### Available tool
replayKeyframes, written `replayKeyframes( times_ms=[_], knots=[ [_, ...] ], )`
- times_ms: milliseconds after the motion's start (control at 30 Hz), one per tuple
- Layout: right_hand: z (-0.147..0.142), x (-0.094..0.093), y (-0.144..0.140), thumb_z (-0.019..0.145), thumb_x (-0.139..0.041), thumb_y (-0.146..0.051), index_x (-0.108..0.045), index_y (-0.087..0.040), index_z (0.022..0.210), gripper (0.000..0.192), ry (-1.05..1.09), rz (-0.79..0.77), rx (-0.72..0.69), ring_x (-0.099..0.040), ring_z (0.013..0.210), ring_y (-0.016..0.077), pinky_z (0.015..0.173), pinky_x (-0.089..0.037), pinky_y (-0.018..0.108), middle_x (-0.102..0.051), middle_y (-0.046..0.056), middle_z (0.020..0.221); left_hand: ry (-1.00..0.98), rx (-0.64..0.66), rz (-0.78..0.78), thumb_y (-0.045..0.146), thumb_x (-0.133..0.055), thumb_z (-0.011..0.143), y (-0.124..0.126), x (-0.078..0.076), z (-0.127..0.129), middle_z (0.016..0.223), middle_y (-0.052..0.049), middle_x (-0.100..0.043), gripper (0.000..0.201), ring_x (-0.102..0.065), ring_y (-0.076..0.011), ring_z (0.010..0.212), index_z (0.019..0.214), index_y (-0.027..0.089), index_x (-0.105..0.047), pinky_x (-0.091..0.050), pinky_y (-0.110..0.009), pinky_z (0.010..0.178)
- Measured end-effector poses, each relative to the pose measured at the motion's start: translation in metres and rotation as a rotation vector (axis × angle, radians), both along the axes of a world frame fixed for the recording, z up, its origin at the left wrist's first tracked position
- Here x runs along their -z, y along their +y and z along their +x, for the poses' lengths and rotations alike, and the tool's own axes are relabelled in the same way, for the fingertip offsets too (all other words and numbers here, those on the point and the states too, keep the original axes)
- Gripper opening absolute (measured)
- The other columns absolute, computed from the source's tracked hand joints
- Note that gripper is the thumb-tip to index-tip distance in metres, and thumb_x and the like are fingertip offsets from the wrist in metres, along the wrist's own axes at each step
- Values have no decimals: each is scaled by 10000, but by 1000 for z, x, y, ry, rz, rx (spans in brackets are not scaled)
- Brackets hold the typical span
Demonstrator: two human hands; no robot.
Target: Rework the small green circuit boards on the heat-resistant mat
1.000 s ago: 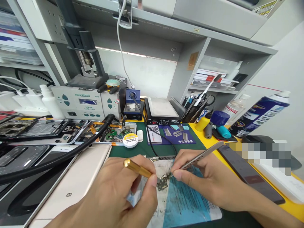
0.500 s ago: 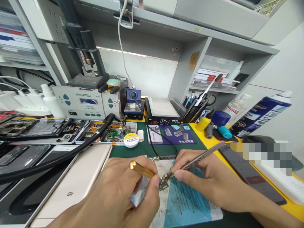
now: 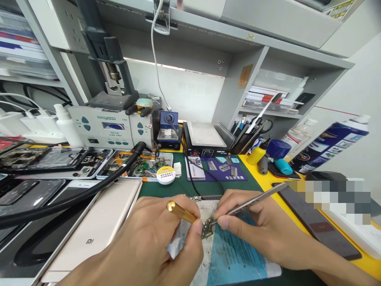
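Closed around a gold pen-shaped tool (image 3: 183, 212), my left hand (image 3: 160, 234) is left of a small dark circuit board (image 3: 206, 231). The tool's working end is hidden by my fingers. My right hand (image 3: 253, 226) pinches metal tweezers (image 3: 253, 201), which slant down to the left. Their tips reach the upper part of the board and seem to touch it. Under the board lies a stained white and blue sheet (image 3: 235, 258) on a green mat (image 3: 151, 190).
A gold-backed phone (image 3: 98, 230) and a thick black hose (image 3: 89, 192) lie at left. Behind are a tray of circuit parts (image 3: 149, 167), a round tub (image 3: 166, 175), a grey station (image 3: 113, 127) and a hot plate (image 3: 205, 137). At right lies a dark phone (image 3: 321, 226).
The tweezers sit slightly flatter, and their tips have shifted left and down onto the board. Both hands keep their grips. The whole view has moved slightly.
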State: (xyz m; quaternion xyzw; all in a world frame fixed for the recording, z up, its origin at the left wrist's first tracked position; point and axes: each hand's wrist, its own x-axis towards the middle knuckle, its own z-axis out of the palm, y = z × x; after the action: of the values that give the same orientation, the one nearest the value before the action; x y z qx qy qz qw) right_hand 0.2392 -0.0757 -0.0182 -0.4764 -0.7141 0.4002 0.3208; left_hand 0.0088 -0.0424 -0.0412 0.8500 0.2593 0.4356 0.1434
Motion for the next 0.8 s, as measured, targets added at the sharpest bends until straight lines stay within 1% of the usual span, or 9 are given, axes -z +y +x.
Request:
replayKeyframes(
  times_ms=[167,267,567,700,800],
  knots=[
    [-2,-2,-1,973,-646,-272,-724,-183,919,130,-20,23,-18,-671,808,186,701,-517,299,-706,45,891,46,-29,-14,130,-506,896,-2,-5,0,716,3,-667,140,-635,-121,561,829,189,-613,-448,-214,469],
    [-2,-2,-1,977,-639,-272,-726,-186,926,133,-51,32,-22,-675,806,184,704,-521,299,-708,43,890,52,-20,-12,118,-498,897,-3,-7,-1,732,4,-678,156,-635,-118,563,823,191,-613,-460,-216,486],
    [-3,-1,1,977,-641,-263,-724,-191,941,116,-46,36,-21,-683,827,183,721,-527,294,-711,39,905,16,-11,12,133,-497,895,-4,-3,-2,723,7,-676,147,-629,-115,554,815,197,-602,-452,-211,470],
    [-4,-3,0,979,-631,-259,-725,-183,926,132,-56,48,-20,-685,819,187,714,-530,299,-713,48,899,52,-24,-3,126,-488,899,-5,-6,-2,724,5,-680,166,-631,-114,563,803,196,-604,-470,-209,487],
    [-4,-3,1,979,-630,-264,-726,-181,926,137,-60,48,-22,-687,821,190,717,-531,303,-715,51,900,44,-28,-2,128,-483,900,-5,-8,-1,740,-2,-689,171,-641,-118,582,803,194,-607,-474,-206,487]
  ],
)
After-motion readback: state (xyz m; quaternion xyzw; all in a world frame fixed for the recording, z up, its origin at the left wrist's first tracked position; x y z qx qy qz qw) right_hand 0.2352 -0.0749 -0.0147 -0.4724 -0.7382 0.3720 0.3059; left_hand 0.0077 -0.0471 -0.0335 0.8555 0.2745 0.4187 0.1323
